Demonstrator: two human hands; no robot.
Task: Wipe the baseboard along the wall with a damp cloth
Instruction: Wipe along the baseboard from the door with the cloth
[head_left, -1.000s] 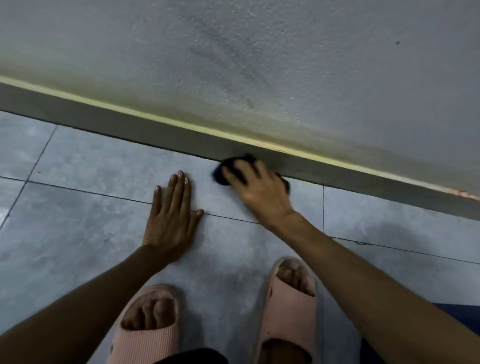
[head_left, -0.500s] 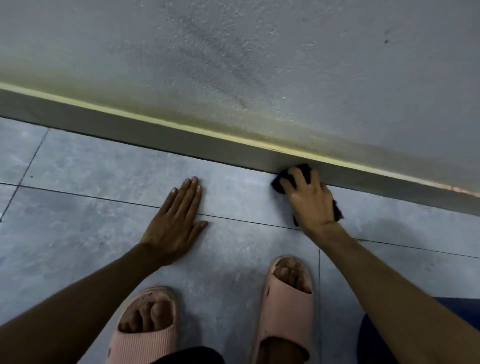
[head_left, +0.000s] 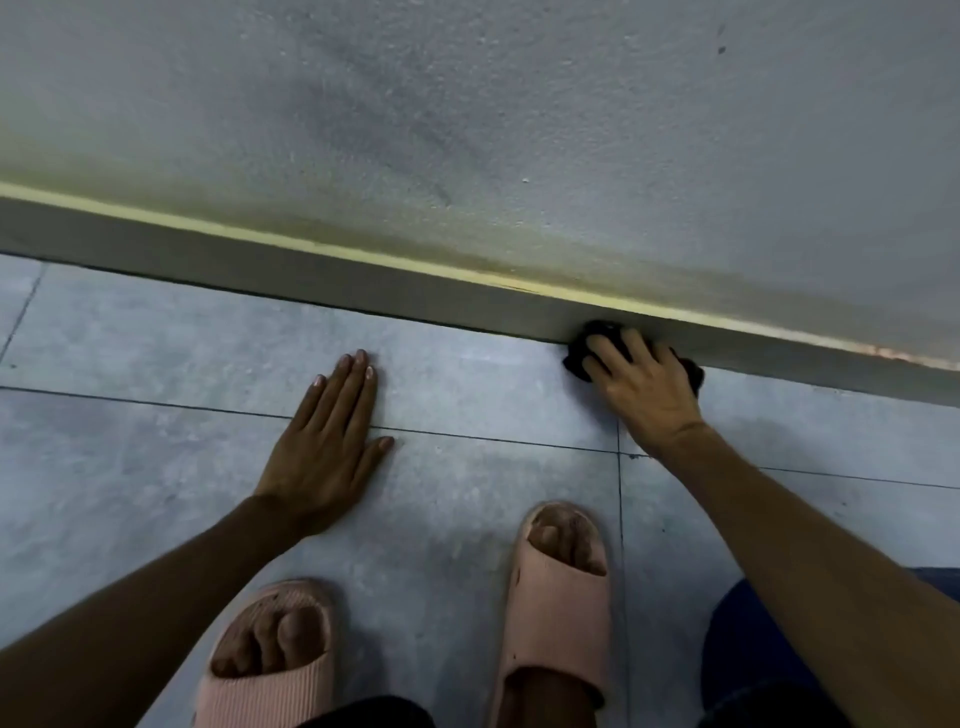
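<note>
A grey baseboard (head_left: 363, 283) with a pale yellow top edge runs along the foot of the wall, from left down to the right. My right hand (head_left: 644, 389) presses a dark cloth (head_left: 597, 332) against the baseboard at the right of centre; most of the cloth is hidden under the fingers and palm. My left hand (head_left: 327, 447) lies flat on the floor tile, fingers together, holding nothing.
The rough grey wall (head_left: 519, 130) fills the upper half. Grey floor tiles (head_left: 156, 338) with dark grout lines lie below. My two feet in pink slides (head_left: 556, 592) stand near the bottom edge. A dark blue thing (head_left: 753, 649) sits at the bottom right.
My right hand has slid the cloth rightward along the baseboard. My left hand has stayed flat on the floor.
</note>
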